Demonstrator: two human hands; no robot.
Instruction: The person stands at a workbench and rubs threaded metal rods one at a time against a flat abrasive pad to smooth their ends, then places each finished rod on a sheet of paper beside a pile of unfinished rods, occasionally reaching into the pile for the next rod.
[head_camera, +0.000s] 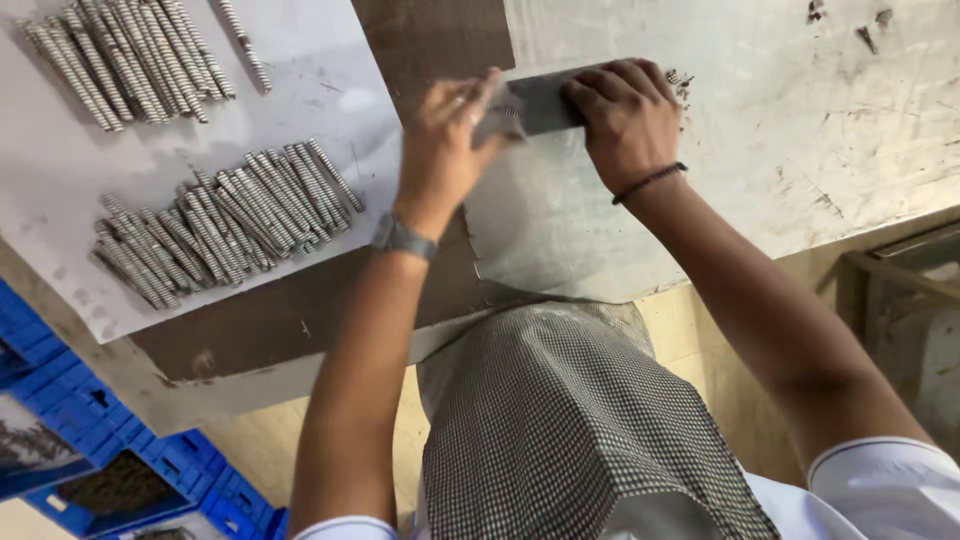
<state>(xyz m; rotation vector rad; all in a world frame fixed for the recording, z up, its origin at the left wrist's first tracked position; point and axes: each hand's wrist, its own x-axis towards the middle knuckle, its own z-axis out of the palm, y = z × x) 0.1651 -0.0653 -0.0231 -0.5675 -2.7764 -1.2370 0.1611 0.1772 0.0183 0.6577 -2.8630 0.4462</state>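
Observation:
My left hand and my right hand meet at the far middle of the worktable. Both grip a dark grey flat block; the left hand also seems to pinch a small bunch of thin metal rods against its left end, blurred. A few tiny metal bits lie just right of the right hand. A watch sits on my left wrist, a dark band on my right.
Two rows of threaded metal rods lie on a white sheet at the left. Blue plastic crates stand on the floor at lower left. A worn pale sheet covers the table's right side.

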